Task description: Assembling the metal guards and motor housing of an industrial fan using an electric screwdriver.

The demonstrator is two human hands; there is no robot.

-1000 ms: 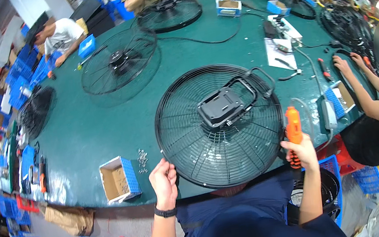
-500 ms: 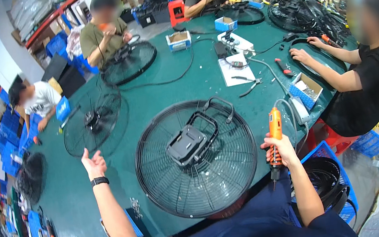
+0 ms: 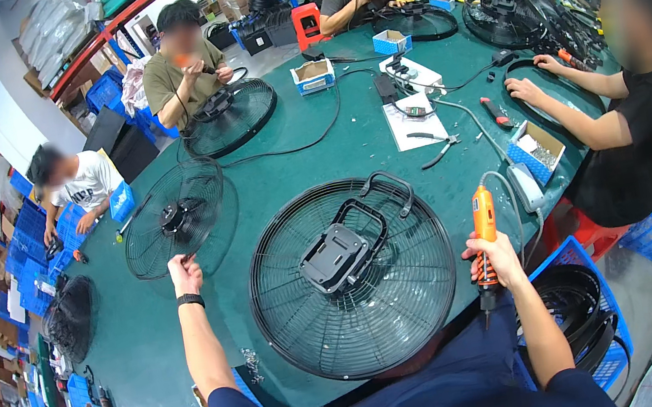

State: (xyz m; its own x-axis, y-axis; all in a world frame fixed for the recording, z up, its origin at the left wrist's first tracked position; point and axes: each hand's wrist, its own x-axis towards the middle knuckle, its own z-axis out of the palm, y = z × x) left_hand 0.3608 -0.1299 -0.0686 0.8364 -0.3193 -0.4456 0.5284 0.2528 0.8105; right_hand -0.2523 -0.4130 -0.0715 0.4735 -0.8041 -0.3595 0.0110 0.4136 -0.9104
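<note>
My right hand (image 3: pixel 495 259) is wrapped round an orange electric screwdriver (image 3: pixel 483 217), its bit pointing down beside the near table edge. In front of me lies a large round black fan (image 3: pixel 336 321), with a rectangular housing (image 3: pixel 335 257) and a loop handle on top. My left hand (image 3: pixel 186 277) has its fingers curled closed at the near rim of a second fan (image 3: pixel 170 241), which has a wire guard and a dark motor at its centre. The fingers seem to pinch that rim; the exact contact is small.
Pliers (image 3: pixel 441 151) and a white sheet (image 3: pixel 413 123) lie beyond the large fan. A box of small parts (image 3: pixel 535 152), a power strip (image 3: pixel 526 187) and cables are at right. A blue crate (image 3: pixel 587 264) with black rings stands below the edge. Several co-workers sit around the green table (image 3: pixel 290 137).
My left hand has gone from open, fingers spread, to curled closed at the second fan's rim. The right hand still holds the screwdriver. The whole view has shifted slightly.
</note>
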